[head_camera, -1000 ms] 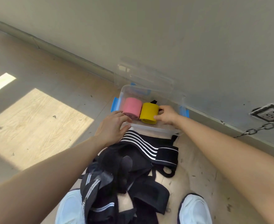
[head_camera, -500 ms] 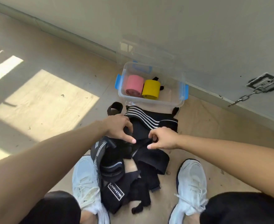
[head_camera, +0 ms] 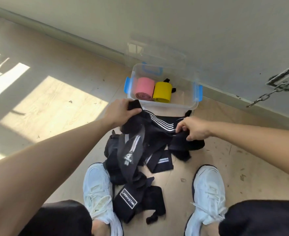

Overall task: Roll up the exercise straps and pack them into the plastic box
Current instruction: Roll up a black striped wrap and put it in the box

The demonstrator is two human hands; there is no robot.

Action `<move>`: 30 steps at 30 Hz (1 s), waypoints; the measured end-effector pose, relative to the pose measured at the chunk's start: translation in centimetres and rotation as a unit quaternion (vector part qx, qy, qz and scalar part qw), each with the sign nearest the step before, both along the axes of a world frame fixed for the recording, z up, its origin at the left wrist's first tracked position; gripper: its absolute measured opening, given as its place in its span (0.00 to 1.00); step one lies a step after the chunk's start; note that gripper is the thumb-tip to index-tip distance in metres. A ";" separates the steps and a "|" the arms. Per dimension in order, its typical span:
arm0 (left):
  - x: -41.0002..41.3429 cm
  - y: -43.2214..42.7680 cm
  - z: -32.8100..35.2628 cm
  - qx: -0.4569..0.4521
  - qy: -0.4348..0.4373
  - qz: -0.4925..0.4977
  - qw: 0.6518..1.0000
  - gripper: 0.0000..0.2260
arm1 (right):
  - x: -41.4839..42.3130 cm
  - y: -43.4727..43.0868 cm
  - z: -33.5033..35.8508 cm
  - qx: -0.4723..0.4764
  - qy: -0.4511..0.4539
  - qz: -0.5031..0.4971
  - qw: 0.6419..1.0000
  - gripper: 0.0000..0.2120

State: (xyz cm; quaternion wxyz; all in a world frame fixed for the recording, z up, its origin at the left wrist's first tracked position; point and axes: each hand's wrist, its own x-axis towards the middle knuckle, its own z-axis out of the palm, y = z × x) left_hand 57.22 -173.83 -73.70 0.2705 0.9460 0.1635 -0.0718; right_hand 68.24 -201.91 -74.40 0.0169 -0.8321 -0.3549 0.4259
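Straps (head_camera: 131,150) black, soft, limp, tangled; probably light. Left hand (head_camera: 120,110) grips striped strap (head_camera: 162,124) end, right hand (head_camera: 194,129) pinches other end; start roll from free end.

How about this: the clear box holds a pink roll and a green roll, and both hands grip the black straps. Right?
Not quite. The head view shows a yellow roll, not green, beside the pink roll in the clear box. Left hand and right hand do grip the black straps.
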 end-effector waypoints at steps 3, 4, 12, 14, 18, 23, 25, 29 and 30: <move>1.0 -0.5 0.9 -0.007 -0.030 0.052 0.998 0.14 | 1.6 -0.1 0.5 0.042 -0.020 -0.028 0.999 0.19; 1.1 -0.6 0.9 -0.013 -0.015 0.055 0.998 0.14 | 1.3 0.2 0.5 0.082 -0.012 -0.056 0.995 0.17; -0.4 -0.6 0.2 -0.251 0.040 0.128 0.959 0.14 | -6.0 5.0 -3.6 0.241 0.046 -0.323 0.914 0.22; -0.2 -0.4 0.6 -0.295 0.050 0.113 0.948 0.15 | -6.6 5.8 -4.3 0.252 0.045 -0.315 0.914 0.23; -0.1 0.2 0.8 -0.335 0.033 0.111 0.935 0.13 | -7.4 6.6 -5.0 0.261 0.035 -0.299 0.917 0.13; 0.0 1.6 -0.6 -0.159 0.046 0.104 0.981 0.13 | -7.4 6.0 -4.6 0.282 0.050 -0.264 0.921 0.11; -0.2 2.3 -1.1 -0.093 0.082 0.096 0.988 0.15 | -6.7 5.5 -4.0 0.287 0.094 -0.252 0.919 0.09; -1.1 2.4 -1.6 -0.024 0.121 0.080 0.989 0.17 | -5.0 5.2 -2.0 0.273 0.134 -0.227 0.925 0.05; -1.1 2.2 -1.6 -0.020 0.124 0.079 0.989 0.17 | -4.7 5.2 -1.6 0.272 0.138 -0.223 0.926 0.05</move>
